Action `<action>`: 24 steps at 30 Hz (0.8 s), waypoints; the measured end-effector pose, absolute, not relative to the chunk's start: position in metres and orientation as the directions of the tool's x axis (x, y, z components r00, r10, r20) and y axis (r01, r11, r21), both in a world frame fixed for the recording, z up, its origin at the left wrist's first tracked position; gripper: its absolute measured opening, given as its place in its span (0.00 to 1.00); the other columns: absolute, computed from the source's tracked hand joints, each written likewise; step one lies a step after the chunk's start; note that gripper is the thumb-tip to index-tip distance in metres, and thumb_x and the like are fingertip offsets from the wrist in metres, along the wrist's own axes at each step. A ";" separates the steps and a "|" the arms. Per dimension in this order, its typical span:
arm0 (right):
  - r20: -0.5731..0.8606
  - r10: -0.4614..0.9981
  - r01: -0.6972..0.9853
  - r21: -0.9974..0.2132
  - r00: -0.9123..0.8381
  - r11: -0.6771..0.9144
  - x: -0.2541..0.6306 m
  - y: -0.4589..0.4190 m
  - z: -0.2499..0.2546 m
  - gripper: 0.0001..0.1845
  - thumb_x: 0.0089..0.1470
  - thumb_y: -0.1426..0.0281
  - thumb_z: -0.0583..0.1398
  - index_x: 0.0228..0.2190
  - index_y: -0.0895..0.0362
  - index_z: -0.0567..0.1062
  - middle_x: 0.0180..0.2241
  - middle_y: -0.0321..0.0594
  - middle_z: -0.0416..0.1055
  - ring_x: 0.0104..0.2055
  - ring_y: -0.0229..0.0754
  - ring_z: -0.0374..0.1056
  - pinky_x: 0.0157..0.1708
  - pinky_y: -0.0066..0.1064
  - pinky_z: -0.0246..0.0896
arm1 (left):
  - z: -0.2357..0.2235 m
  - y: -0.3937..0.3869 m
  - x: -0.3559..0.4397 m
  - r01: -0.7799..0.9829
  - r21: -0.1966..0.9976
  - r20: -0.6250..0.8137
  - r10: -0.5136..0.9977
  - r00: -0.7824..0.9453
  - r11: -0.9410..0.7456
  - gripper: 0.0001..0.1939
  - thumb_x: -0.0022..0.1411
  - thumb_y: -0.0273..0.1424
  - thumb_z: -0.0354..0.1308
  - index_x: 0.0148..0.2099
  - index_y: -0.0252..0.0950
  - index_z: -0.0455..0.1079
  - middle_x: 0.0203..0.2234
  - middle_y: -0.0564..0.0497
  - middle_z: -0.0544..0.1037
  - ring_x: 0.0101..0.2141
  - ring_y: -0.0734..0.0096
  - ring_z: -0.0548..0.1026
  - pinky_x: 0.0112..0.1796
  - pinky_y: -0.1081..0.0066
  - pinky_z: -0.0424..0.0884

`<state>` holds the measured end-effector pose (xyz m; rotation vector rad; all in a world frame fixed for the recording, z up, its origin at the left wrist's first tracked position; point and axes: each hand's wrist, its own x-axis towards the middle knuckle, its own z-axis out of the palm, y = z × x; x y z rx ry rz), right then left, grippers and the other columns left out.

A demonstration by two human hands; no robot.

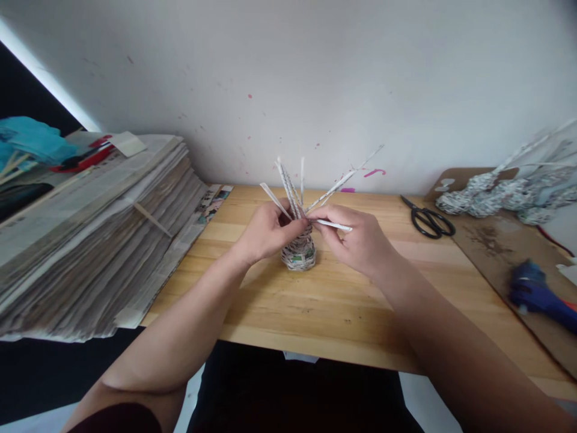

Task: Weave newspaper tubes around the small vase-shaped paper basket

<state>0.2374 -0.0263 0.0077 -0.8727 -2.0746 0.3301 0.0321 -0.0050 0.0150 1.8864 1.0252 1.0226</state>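
Observation:
A small vase-shaped piece woven from rolled newspaper [299, 255] stands upright on the wooden table, with several paper rods fanning up from its top. My left hand [274, 228] is wrapped around its upper part, thumb across the front near the rim. My right hand [354, 237] pinches a white paper rod [334, 225] close to that rim, and the rod's free end points right. Other upright rods [288, 183] lean left, while another group [338, 185] slants to the right. The neck of the woven piece is partly hidden by my fingers.
A tall stack of newspapers [103, 240] fills the left, with a red-handled tool [85, 159] and blue cloth [33, 141] on top. Black scissors [428, 221] lie at the right. Beyond are woven paper pieces [487, 192], a brown board [487, 246] and a blue glue gun [541, 294].

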 end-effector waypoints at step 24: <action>0.391 0.898 0.213 -0.877 -0.202 0.430 0.234 -0.023 0.008 0.09 0.57 0.64 0.67 0.32 0.54 0.74 0.29 0.36 0.76 0.29 0.38 0.73 0.30 0.34 0.69 | 0.012 0.003 0.024 0.063 0.957 0.209 0.821 0.531 -0.284 0.17 0.60 0.42 0.71 0.37 0.33 0.76 0.23 0.52 0.74 0.22 0.77 0.71 0.23 0.75 0.68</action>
